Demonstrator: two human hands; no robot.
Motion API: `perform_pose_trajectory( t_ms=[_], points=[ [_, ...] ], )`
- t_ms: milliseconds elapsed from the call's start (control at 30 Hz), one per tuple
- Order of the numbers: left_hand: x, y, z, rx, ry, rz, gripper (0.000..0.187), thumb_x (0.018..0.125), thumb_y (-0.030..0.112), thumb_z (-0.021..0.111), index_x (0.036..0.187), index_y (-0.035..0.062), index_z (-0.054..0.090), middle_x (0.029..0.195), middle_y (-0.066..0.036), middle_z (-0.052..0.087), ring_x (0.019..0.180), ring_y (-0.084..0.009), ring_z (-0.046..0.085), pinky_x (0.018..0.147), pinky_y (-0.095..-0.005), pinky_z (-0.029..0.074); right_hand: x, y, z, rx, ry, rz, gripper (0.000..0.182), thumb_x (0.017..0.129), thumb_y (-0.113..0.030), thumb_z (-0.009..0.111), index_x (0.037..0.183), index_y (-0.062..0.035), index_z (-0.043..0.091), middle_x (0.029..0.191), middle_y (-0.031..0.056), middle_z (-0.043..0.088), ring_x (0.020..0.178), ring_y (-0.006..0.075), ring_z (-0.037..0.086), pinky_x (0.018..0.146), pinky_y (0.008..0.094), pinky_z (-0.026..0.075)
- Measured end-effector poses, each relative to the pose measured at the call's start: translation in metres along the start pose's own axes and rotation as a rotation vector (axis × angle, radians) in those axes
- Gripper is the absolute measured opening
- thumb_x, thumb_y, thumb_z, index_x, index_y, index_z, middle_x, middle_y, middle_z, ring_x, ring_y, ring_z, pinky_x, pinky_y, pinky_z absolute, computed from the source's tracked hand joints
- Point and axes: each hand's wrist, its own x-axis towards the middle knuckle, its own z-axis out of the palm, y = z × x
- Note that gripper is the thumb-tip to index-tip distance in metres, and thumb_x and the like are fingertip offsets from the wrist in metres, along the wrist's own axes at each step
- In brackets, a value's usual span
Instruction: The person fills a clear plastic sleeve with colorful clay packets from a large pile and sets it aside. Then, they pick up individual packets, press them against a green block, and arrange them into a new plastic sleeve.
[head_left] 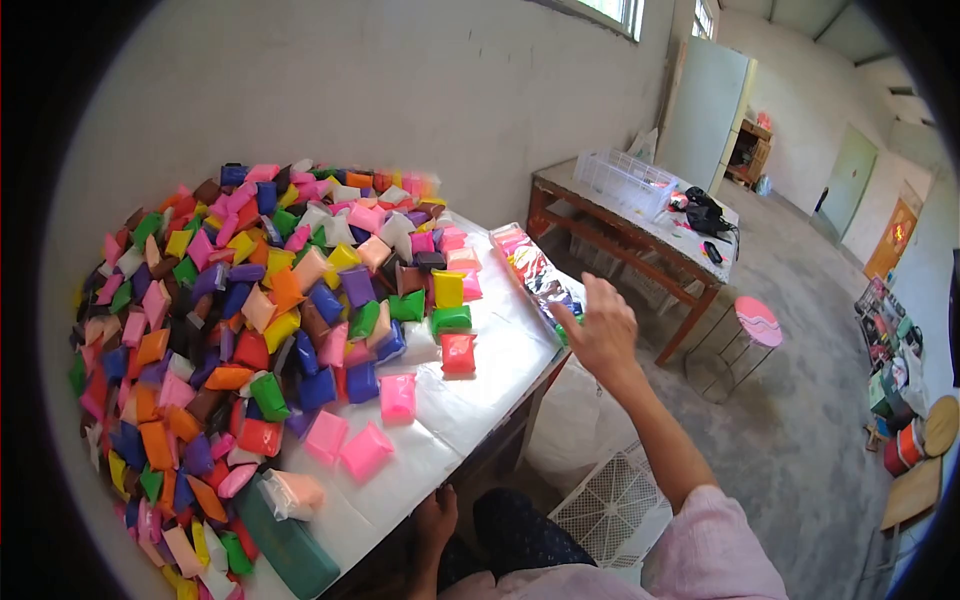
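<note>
My right hand [605, 330] reaches over the right end of the table, thumb and fingers spread apart, beside a shiny see-through bag [535, 268] of coloured packets at the table edge. The thumb overlaps the bag's near end in this view. My left hand [437, 515] is low at the table's front edge, its fingers mostly hidden. A huge heap of small soft coloured packets [285, 290] covers the left of the silver-white tabletop [445, 405]. Closer to me lie loose pink packets [366, 452], a red packet [458, 353] and a green pouch [290, 545] under a peach packet [293, 494].
Below the table edge stand a white sack [575, 420] and a white plastic crate [615, 508]. Beyond is a wooden table [590, 215] with a clear basket [625, 180] and a black bag [703, 212]. A pink-topped stool [757, 322] stands on the concrete floor.
</note>
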Motion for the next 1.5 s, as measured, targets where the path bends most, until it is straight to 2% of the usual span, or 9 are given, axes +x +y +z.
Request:
perform_pose_trajectory(
  t_ms=[133, 233, 367, 400, 533, 833, 1067, 1267, 1500],
  points=[
    [0.002, 0.015, -0.007, -0.125, -0.044, -0.134, 0.014, 0.088, 0.005, 0.062, 0.101, 0.0003, 0.063, 0.086, -0.015, 0.065, 0.081, -0.0297, 0.063, 0.079, -0.0408, 0.050, 0.041, 0.006, 0.032, -0.036, -0.607, 0.294, 0.073, 0.079, -0.060, 0.067, 0.119, 0.0001, 0.061, 0.107, 0.0205, 0.069, 0.104, 0.0368, 0.065, 0.092, 0.0469, 0.049],
    [0.001, 0.010, -0.005, -0.119, -0.031, -0.112, 0.014, 0.088, 0.005, 0.062, 0.102, 0.0011, 0.063, 0.085, -0.014, 0.065, 0.080, -0.0292, 0.063, 0.077, -0.0402, 0.050, 0.052, 0.018, 0.023, 0.110, -0.649, 0.268, 0.067, 0.076, -0.057, 0.069, 0.114, -0.0018, 0.064, 0.104, 0.0214, 0.070, 0.106, 0.0373, 0.066, 0.097, 0.0462, 0.047],
    [-0.001, 0.006, -0.003, -0.109, -0.033, -0.104, 0.013, 0.088, 0.005, 0.062, 0.101, 0.0015, 0.064, 0.084, -0.014, 0.066, 0.079, -0.0292, 0.064, 0.076, -0.0398, 0.050, 0.052, 0.045, 0.007, 0.009, -0.616, 0.120, 0.049, 0.070, -0.044, 0.073, 0.100, -0.0051, 0.065, 0.104, 0.0205, 0.068, 0.105, 0.0366, 0.064, 0.093, 0.0478, 0.047],
    [-0.001, 0.007, -0.003, -0.090, -0.029, -0.089, 0.013, 0.087, 0.005, 0.062, 0.100, 0.0015, 0.064, 0.084, -0.014, 0.066, 0.079, -0.0293, 0.064, 0.076, -0.0399, 0.050, 0.049, 0.038, -0.009, -0.078, -0.553, 0.082, 0.041, 0.068, -0.032, 0.073, 0.098, -0.0059, 0.063, 0.103, 0.0189, 0.063, 0.106, 0.0357, 0.059, 0.090, 0.0479, 0.044],
    [-0.001, 0.004, -0.002, -0.060, -0.023, -0.062, 0.013, 0.087, 0.005, 0.062, 0.099, 0.0008, 0.065, 0.084, -0.015, 0.067, 0.079, -0.0305, 0.065, 0.077, -0.0402, 0.051, 0.040, 0.072, -0.001, -0.157, -0.387, -0.151, 0.045, 0.068, -0.018, 0.072, 0.110, -0.0079, 0.061, 0.106, 0.0162, 0.055, 0.107, 0.0342, 0.052, 0.088, 0.0477, 0.040],
    [-0.004, -0.002, 0.001, -0.037, -0.017, -0.038, 0.015, 0.086, 0.005, 0.062, 0.099, 0.0009, 0.065, 0.086, -0.016, 0.067, 0.081, -0.0328, 0.066, 0.077, -0.0409, 0.051, 0.052, 0.090, 0.022, -0.091, -0.388, -0.153, 0.052, 0.068, -0.013, 0.073, 0.117, -0.0087, 0.058, 0.113, 0.0156, 0.055, 0.113, 0.0341, 0.051, 0.090, 0.0473, 0.041],
    [-0.005, -0.003, 0.002, -0.005, -0.040, -0.025, 0.017, 0.085, 0.004, 0.062, 0.102, 0.0029, 0.065, 0.087, -0.016, 0.067, 0.083, -0.0334, 0.064, 0.078, -0.0430, 0.049, 0.057, 0.073, 0.024, -0.175, -0.506, -0.097, 0.050, 0.072, -0.013, 0.069, 0.121, -0.0091, 0.057, 0.113, 0.0157, 0.059, 0.114, 0.0342, 0.053, 0.094, 0.0503, 0.040],
    [-0.003, -0.001, -0.001, -0.019, -0.058, -0.054, 0.016, 0.086, 0.004, 0.061, 0.102, 0.0021, 0.064, 0.090, -0.017, 0.067, 0.085, -0.0335, 0.064, 0.079, -0.0425, 0.050, 0.056, 0.072, 0.014, -0.016, -0.481, -0.068, 0.076, 0.070, -0.032, 0.079, 0.139, -0.0164, 0.051, 0.121, 0.0125, 0.059, 0.121, 0.0318, 0.052, 0.099, 0.0491, 0.038],
    [0.000, 0.006, -0.006, -0.049, -0.080, -0.089, 0.023, 0.089, 0.008, 0.059, 0.107, -0.0032, 0.067, 0.101, -0.022, 0.070, 0.094, -0.0374, 0.068, 0.088, -0.0420, 0.053, 0.062, 0.070, 0.030, 0.021, -0.584, -0.100, 0.077, 0.071, -0.042, 0.079, 0.139, -0.0207, 0.052, 0.123, 0.0102, 0.059, 0.123, 0.0294, 0.051, 0.099, 0.0516, 0.035]
  ],
)
